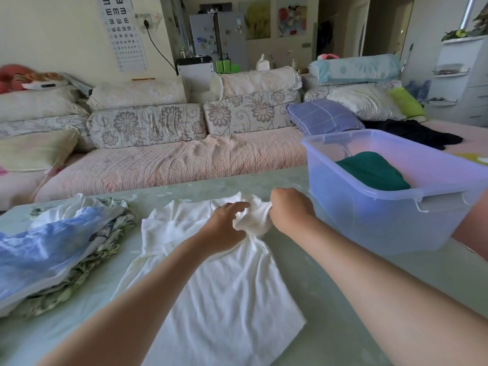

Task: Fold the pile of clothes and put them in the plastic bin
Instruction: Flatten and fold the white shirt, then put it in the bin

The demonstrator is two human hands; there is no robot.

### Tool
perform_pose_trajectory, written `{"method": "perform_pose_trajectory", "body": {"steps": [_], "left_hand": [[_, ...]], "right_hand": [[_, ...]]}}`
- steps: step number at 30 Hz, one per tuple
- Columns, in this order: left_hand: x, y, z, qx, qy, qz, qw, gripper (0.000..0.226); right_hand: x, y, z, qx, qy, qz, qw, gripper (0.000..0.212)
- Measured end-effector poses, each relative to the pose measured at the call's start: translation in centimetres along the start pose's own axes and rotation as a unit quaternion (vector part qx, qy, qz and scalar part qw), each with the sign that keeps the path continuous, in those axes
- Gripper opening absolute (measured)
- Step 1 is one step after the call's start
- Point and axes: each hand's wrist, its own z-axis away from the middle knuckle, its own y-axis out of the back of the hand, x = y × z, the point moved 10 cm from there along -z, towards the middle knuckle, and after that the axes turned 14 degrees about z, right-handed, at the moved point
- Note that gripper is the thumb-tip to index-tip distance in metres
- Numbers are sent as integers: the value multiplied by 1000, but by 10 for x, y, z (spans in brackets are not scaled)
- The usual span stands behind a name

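A white ribbed shirt (227, 281) lies spread on the pale green table (343, 307), collar end away from me. My right hand (289, 210) grips a bunched fold of the shirt near its right shoulder. My left hand (224, 223) rests on the cloth just left of that bunch, fingers stretched forward. A translucent blue plastic bin (383, 217) stands at the right of the shirt, with a folded green garment (372, 171) inside. At the left lies a pile of clothes (55, 249), light blue and white on top, floral cloth beneath.
Beyond the table runs a sofa (169, 159) with a pink cover and floral cushions. A black garment (412, 133) lies on the sofa behind the bin. A white shelf unit (464, 75) stands at the far right.
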Motion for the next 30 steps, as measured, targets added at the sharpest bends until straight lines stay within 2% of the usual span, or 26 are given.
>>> {"method": "perform_pose_trajectory", "body": {"steps": [2,4,6,7,10,12,13,16,18,20,22,24,27,28,30], "left_hand": [[6,7,9,1,-17,59,998,76],[1,23,16,34,-6,126,991,82],[-12,44,23,90,15,165,982,74],[-20,53,26,114,26,158,980,60],[-50,77,38,170,85,162,968,19],[-81,91,47,212,160,159,951,16],[-94,97,51,214,200,122,948,17],[-136,92,56,120,327,64,935,26],[-147,88,61,73,361,24,929,30],[-135,98,54,109,300,-45,947,34],[-105,100,43,154,184,-33,970,41],[-70,87,32,119,80,-77,987,46],[-58,59,22,24,63,-188,980,60],[-61,58,21,23,72,-190,979,54],[-61,75,22,100,75,-153,980,25]], "right_hand": [[-16,5,-4,31,-8,-124,992,17],[-37,9,-6,43,9,-263,964,16],[-63,17,-6,59,48,-349,934,21],[-77,22,-6,68,75,-368,924,25],[-115,18,-6,75,150,-337,926,45],[-124,-1,-8,53,154,-302,939,56],[-124,-12,-9,39,148,-294,944,57],[-119,-42,-12,-9,120,-210,970,57],[-109,-63,-14,-63,83,-117,988,56],[-103,-75,-14,-98,59,-101,988,46],[-106,-75,-15,-78,69,-111,988,27],[-111,-68,-16,-40,88,-119,988,19],[-116,-47,-18,50,99,-203,973,15],[-113,-38,-18,93,89,-232,964,11],[-103,-30,-21,134,49,-267,953,17]]}}
